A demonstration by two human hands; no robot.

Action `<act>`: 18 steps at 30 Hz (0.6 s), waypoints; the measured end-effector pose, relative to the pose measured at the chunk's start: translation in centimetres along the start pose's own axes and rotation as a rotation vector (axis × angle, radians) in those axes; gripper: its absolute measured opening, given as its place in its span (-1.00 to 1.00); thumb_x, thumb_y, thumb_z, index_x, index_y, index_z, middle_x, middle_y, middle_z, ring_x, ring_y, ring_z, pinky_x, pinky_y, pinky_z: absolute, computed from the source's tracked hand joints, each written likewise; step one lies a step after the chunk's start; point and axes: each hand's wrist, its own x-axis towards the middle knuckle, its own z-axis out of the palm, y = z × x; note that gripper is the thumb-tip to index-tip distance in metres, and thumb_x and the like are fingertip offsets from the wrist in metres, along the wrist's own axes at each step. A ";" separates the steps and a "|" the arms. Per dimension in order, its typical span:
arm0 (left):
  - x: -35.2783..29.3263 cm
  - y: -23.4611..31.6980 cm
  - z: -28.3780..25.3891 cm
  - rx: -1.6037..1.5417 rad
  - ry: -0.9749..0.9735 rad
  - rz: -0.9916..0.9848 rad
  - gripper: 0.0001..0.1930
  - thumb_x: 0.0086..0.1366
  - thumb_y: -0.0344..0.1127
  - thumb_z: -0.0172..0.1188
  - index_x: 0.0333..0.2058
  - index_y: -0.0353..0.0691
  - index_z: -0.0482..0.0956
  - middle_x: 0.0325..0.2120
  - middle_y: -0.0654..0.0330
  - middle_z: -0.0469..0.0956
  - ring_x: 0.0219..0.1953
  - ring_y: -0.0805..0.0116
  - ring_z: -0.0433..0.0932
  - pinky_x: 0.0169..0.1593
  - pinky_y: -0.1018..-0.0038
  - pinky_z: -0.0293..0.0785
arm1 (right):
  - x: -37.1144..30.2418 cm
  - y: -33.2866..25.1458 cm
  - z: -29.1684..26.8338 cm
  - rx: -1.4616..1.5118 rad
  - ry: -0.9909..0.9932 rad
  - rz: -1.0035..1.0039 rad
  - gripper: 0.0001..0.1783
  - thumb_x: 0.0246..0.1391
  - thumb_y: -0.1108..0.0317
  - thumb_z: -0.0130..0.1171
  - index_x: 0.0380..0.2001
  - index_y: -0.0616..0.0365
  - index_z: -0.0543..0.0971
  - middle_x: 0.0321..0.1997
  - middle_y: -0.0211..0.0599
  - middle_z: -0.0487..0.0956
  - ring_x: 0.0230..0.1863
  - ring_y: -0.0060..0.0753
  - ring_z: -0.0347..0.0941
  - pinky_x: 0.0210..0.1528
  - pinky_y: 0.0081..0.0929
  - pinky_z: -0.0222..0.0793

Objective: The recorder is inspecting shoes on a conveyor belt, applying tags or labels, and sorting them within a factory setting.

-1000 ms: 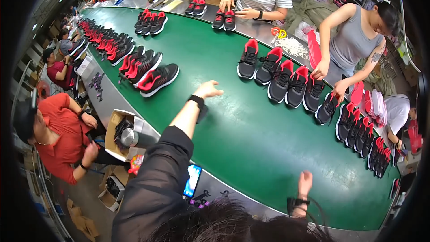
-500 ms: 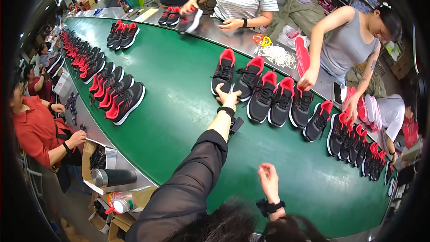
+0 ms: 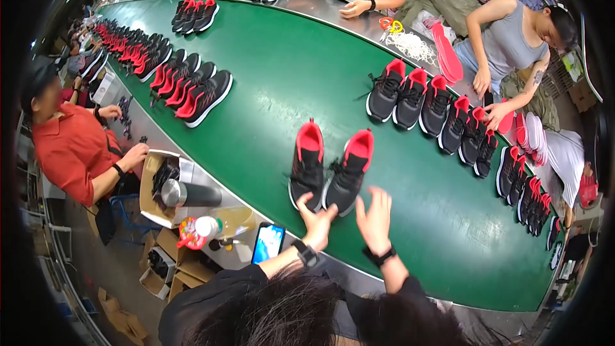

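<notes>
Two black sneakers with red linings and white soles stand side by side on the green belt (image 3: 269, 106) in front of me, heels away from me. My left hand (image 3: 315, 223) grips both at the toes, thumb on the left sneaker (image 3: 307, 170) and fingers at the right sneaker (image 3: 349, 176). Close to the right sneaker's outer side is my right hand (image 3: 375, 219), fingers apart, with nothing in it. Laces show on both shoes; my left hand covers part of the toes.
Matching sneakers (image 3: 410, 102) line the far right; a long row (image 3: 208, 96) fills the left. A phone (image 3: 268, 243), a bottle (image 3: 230, 223) and a dark tumbler (image 3: 192, 193) sit on the near ledge. Co-workers sit across and at left; one handles insoles beside red insoles (image 3: 446, 54).
My left hand has drawn the two sneakers from the far side toward me. My right hand has moved up beside them. Across the belt, a co-worker has set down a lifted shoe.
</notes>
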 end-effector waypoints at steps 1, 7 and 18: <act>-2.7 -0.3 -1.1 0.108 -0.085 -0.142 -0.23 0.02 -0.59 0.24 0.10 0.01 -0.03 -0.20 0.05 0.27 -0.44 0.46 0.40 -0.33 0.51 0.44 | 2.5 -1.7 0.6 -0.033 0.065 -0.067 -0.55 -0.07 0.28 0.23 -0.12 0.24 0.39 -0.11 0.00 0.40 -0.04 0.07 0.28 0.02 -0.16 0.22; -8.7 0.1 -4.4 0.399 -0.781 -0.412 -0.37 0.15 -0.34 0.24 0.17 -0.04 0.16 -0.19 0.11 0.42 -0.32 0.49 0.51 -0.22 0.54 0.46 | 9.0 -4.3 7.3 -0.339 -0.762 0.478 -0.37 -0.07 -0.07 0.08 -0.06 0.20 0.46 -0.05 0.11 0.43 0.05 0.10 0.35 0.03 -0.09 0.33; -6.1 2.9 -9.0 0.650 -0.139 0.393 -0.74 0.16 -0.42 0.15 -0.15 -0.17 0.40 -0.30 0.28 0.39 -0.24 0.49 0.38 -0.17 0.52 0.37 | 3.2 -2.9 -1.7 -0.271 -0.387 -0.379 -0.77 -0.23 0.46 0.11 -0.37 0.11 0.54 -0.32 -0.15 0.53 -0.18 -0.14 0.45 -0.12 -0.23 0.38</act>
